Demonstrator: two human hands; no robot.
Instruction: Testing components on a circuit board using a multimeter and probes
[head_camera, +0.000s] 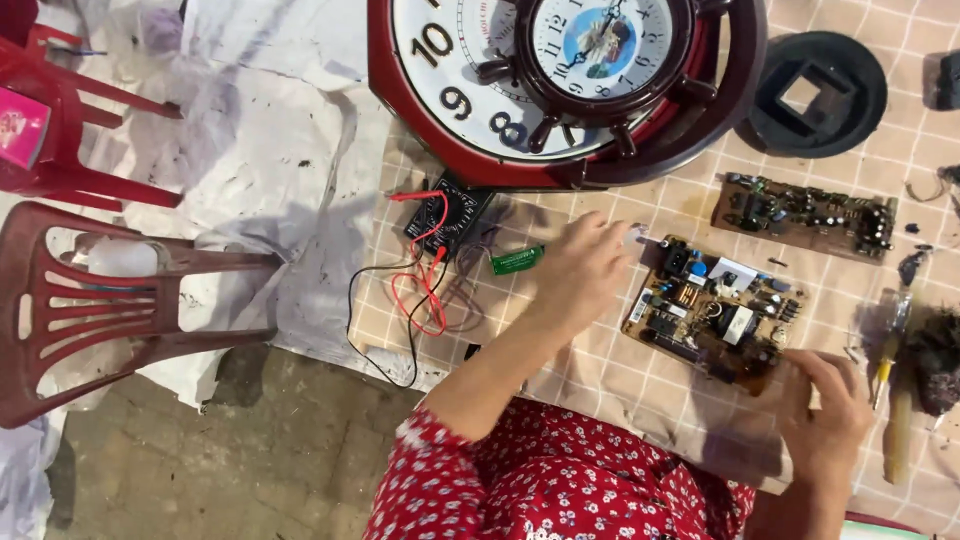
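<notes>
from the head camera, a brown circuit board (715, 312) lies flat on the checked cloth (620, 375) between the two hands. the left hand (583, 268) rests with fingers loosely curled just beside the board's upper left corner, clamped on nothing, while the right hand (827, 405) touches its lower right corner, fingers bent at the edge.

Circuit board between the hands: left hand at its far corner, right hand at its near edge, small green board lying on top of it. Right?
Not quite. The head view shows the small green board lying on the checked cloth, beside the left hand and off the circuit board. The right hand placement stands.
</notes>
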